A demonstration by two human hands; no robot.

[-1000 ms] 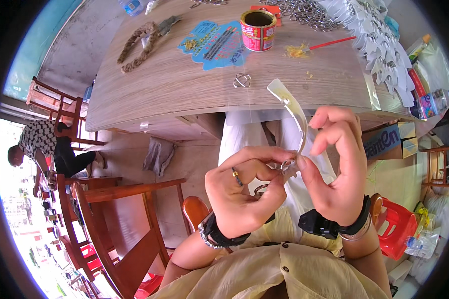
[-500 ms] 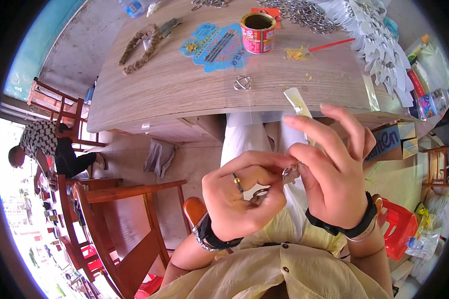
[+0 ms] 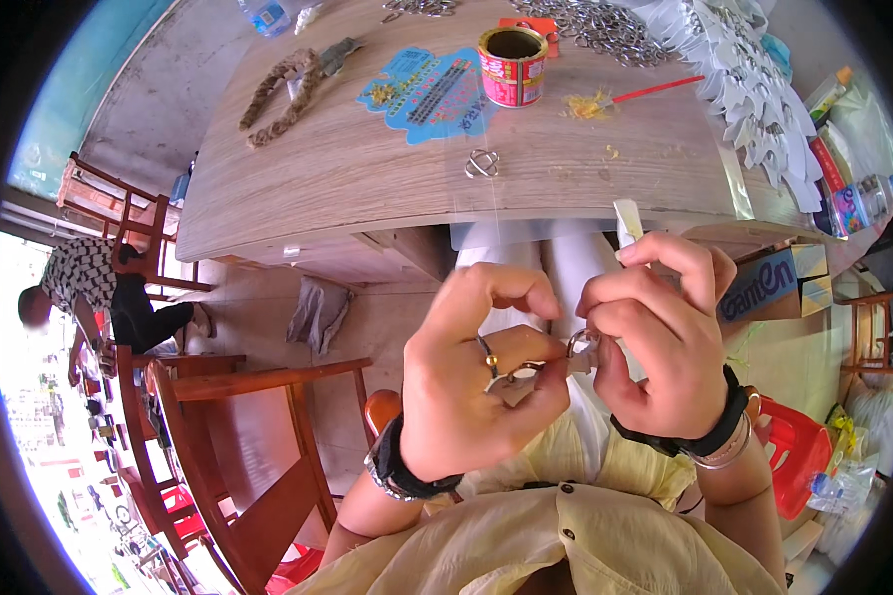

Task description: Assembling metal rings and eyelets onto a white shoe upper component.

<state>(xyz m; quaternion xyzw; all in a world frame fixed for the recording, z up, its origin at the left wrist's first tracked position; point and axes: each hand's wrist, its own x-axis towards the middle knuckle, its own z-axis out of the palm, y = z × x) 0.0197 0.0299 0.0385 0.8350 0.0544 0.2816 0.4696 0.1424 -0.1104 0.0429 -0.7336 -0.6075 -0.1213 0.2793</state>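
Over my lap, my left hand (image 3: pixel 486 372) and my right hand (image 3: pixel 665 342) meet at a small shiny metal ring (image 3: pixel 575 342). Thumb and finger of the right hand pinch it, while the left thumb and a finger press at its other side. My left index finger is lifted and curled away. Another metal piece (image 3: pixel 522 373), partly hidden, rests inside the curled left fingers. A white strip (image 3: pixel 628 222) stands up from between the raised fingers of my right hand. Past them on the table lie two crossed metal rings (image 3: pixel 482 164).
The wooden table (image 3: pixel 367 198) carries a red can (image 3: pixel 513 67), a blue card (image 3: pixel 432 94), a red stick (image 3: pixel 660 88), a brown fuzzy loop (image 3: pixel 286 94), metal rings (image 3: pixel 600 30) and white strips (image 3: pixel 754 109). A wooden chair (image 3: pixel 258 446) and a person (image 3: pixel 94 293) are left.
My left index finger has lifted off the metal ring and curled upward. The white strip in my right hand has shifted right and stands more upright.
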